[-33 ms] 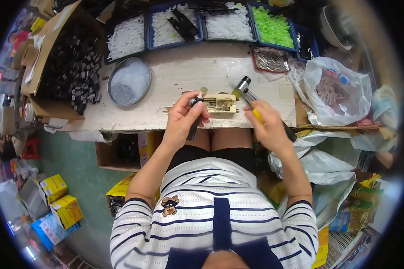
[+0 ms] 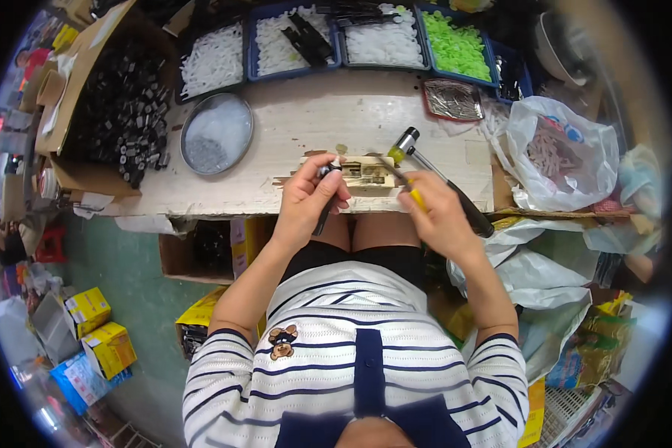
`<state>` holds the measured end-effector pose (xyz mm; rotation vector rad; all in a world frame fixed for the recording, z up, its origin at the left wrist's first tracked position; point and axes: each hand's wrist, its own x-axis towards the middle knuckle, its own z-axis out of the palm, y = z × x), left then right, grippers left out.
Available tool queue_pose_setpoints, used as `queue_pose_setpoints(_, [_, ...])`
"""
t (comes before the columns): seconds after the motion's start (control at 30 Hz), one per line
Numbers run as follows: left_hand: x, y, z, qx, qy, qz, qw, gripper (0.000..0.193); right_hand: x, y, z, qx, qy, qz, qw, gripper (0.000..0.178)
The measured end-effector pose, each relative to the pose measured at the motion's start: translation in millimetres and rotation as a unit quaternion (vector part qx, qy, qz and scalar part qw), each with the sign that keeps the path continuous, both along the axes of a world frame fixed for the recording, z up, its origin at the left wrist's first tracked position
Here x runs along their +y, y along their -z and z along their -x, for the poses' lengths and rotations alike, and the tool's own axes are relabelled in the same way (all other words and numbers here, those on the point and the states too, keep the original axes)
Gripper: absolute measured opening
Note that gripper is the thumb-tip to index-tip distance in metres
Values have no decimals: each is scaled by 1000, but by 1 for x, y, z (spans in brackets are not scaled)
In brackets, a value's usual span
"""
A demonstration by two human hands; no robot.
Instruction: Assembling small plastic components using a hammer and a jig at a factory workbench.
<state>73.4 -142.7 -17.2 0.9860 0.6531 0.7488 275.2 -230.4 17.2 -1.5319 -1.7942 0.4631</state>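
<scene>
My left hand (image 2: pixel 306 196) is closed around a slim black tube-shaped part (image 2: pixel 323 214), with a small white piece at its upper end between the fingertips. In my right hand (image 2: pixel 444 213) is a tool with a yellow handle (image 2: pixel 417 198) and a thin dark shaft pointing left; its exact kind is unclear. A cream-coloured jig block (image 2: pixel 381 170) with a slot lies on the bench between the hands. Beside my right hand rests a mallet (image 2: pixel 442 173), its head toward the block and its black grip partly behind the hand at the bench edge.
Bins of white parts (image 2: pixel 215 63) and bright green parts (image 2: pixel 459 48) line the back. A round metal dish (image 2: pixel 248 134) holds small clear or white bits. At left stands a carton of black parts (image 2: pixel 119 112); at right, a plastic bag (image 2: pixel 560 187) and a red-edged tray (image 2: pixel 453 101).
My right hand has shifted slightly left, and the shaft of its tool now shows over the jig block. The left hand keeps its hold on the black part.
</scene>
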Motion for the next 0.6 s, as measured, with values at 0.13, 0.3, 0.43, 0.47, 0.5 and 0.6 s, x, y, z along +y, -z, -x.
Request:
queue_pose_setpoints(0.13, [-11, -2, 2, 78, -39, -102, 991, 27, 5, 5, 24, -44, -46, 44, 997, 18])
queue_pose_setpoints(0.3, [-14, 0, 5, 111, -75, -174, 976, 26, 7, 1, 34, -57, -51, 60, 995, 20])
queue_pose_setpoints(0.43, [-13, 2, 8, 151, -84, -208, 963, 23, 8, 5, 34, -95, -74, 58, 991, 18])
queue_pose_setpoints(0.47, [-12, 1, 10, 161, -57, -174, 970, 22, 8, 6, 33, -102, -85, 70, 989, 18])
queue_pose_setpoints(0.5, [-7, -1, 15, 83, 13, -11, 996, 19, 8, 6, 32, -102, -85, 72, 989, 18])
queue_pose_setpoints(0.6, [12, 6, 33, -119, 178, 220, 952, 17, 7, -2, 30, -109, -131, 84, 982, 18])
